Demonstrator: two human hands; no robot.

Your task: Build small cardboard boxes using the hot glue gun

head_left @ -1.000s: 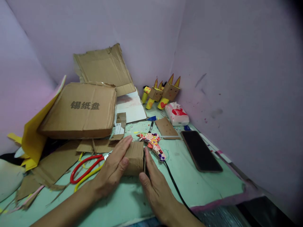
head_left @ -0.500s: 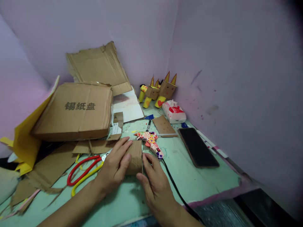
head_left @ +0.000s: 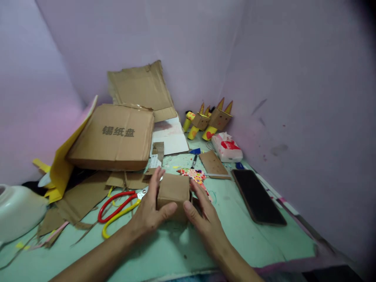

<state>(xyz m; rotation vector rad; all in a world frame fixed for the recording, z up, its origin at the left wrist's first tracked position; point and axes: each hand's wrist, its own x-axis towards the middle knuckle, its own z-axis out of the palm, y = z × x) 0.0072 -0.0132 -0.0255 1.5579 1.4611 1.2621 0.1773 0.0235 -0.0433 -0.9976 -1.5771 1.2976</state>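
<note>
A small brown cardboard box (head_left: 174, 190) stands between my two hands above the green tabletop. My left hand (head_left: 152, 211) holds its left side, with the fingers along that side and the thumb across the front. On the right side, my right hand (head_left: 204, 209) grips it with fingers along the face and thumb at the front corner. Just behind the box lies a flower-patterned hot glue gun (head_left: 197, 174), partly hidden by the box and my right hand. Scissors (head_left: 142, 193) with red and yellow handles lie beside my left hand.
A large carton (head_left: 114, 147) and cardboard scraps (head_left: 85, 194) fill the left. A black phone (head_left: 258, 197) lies at right, near a tissue pack (head_left: 227, 147). Cardboard animal figures (head_left: 219, 119) stand in the back corner. A white rounded object (head_left: 20, 213) is at far left.
My right hand has gone from pinching the box's right edge to lying along its side. My left fingers have moved from the top to the left side. The view has shifted left.
</note>
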